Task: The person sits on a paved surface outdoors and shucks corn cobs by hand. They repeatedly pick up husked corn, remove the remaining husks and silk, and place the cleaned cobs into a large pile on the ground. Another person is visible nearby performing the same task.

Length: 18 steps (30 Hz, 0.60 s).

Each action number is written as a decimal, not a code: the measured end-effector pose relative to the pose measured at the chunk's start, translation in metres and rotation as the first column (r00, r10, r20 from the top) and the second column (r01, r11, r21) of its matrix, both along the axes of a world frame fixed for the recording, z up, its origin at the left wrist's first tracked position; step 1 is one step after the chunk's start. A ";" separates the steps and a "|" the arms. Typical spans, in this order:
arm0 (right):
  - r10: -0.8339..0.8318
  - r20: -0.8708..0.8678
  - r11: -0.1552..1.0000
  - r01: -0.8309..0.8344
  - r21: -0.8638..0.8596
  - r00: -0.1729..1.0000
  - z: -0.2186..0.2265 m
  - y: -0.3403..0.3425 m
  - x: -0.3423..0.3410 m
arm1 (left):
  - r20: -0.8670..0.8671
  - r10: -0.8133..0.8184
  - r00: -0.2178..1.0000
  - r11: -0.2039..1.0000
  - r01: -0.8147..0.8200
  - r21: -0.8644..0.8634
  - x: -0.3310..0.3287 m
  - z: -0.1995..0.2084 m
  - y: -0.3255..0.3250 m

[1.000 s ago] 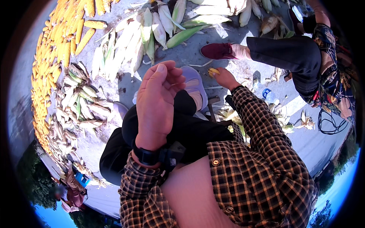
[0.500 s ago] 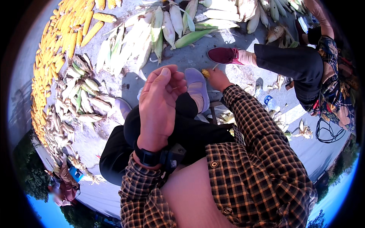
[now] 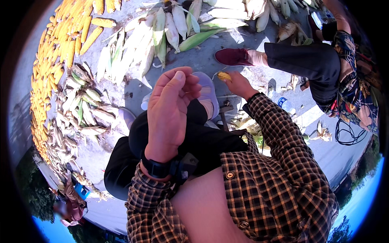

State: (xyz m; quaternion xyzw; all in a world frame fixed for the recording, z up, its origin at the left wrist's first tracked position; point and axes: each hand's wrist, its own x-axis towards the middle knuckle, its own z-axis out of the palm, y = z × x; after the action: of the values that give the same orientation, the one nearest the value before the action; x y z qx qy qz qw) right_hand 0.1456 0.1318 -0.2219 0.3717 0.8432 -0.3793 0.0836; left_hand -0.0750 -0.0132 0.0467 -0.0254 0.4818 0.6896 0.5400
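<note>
My right hand (image 3: 240, 85) is closed around a yellow corn cob (image 3: 223, 76), out past my knees near my shoe. Only one end of the cob shows beyond the fingers. In front of my body my left hand (image 3: 167, 113) is raised, palm visible, thumb up and fingers loosely curled, with nothing seen in it. A dark strap with a small box sits on that wrist. Corn ears in pale husks (image 3: 139, 44) lie on the ground beyond both hands.
Husked yellow cobs (image 3: 75, 28) spread at far left, beside loose husks (image 3: 83, 103). A person's leg in dark trousers (image 3: 302, 60) and maroon shoe reaches in from the right. A plastic bottle (image 3: 285, 105) and black cable (image 3: 349, 133) lie right. Another person (image 3: 73, 200) is far left.
My right hand has shifted slightly right and down relative to my shoe, and more of the cob shows. The left hand keeps nearly the same pose. The whole view has moved a little.
</note>
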 end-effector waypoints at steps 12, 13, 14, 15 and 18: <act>0.037 0.199 0.989 -0.064 0.134 0.979 -0.014 -0.001 -0.038 | 0.031 0.025 0.999 0.999 -0.023 -0.047 -0.003 -0.001 -0.002; 0.086 0.290 0.989 -0.116 0.089 0.953 -0.009 -0.007 -0.017 | 0.024 0.028 0.999 0.999 -0.027 -0.039 -0.002 -0.001 -0.002; 0.125 0.381 0.987 -0.153 0.043 0.916 -0.002 -0.013 0.011 | 0.023 0.021 1.000 0.999 -0.020 -0.026 -0.002 -0.002 -0.001; 0.215 0.482 0.974 -0.219 -0.048 0.849 0.005 -0.017 0.040 | 0.021 0.016 1.000 1.000 -0.016 -0.014 -0.002 -0.001 0.000; 0.459 0.663 0.888 -0.288 -0.358 0.592 0.032 -0.028 0.103 | 0.012 -0.014 1.000 0.999 0.013 0.034 0.000 0.002 0.003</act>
State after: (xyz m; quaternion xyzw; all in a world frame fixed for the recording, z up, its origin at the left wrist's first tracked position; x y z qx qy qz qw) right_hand 0.2486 0.1034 -0.1903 0.2942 0.7512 -0.2601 0.5306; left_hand -0.0748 -0.0104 0.0487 -0.0173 0.4666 0.6940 0.5480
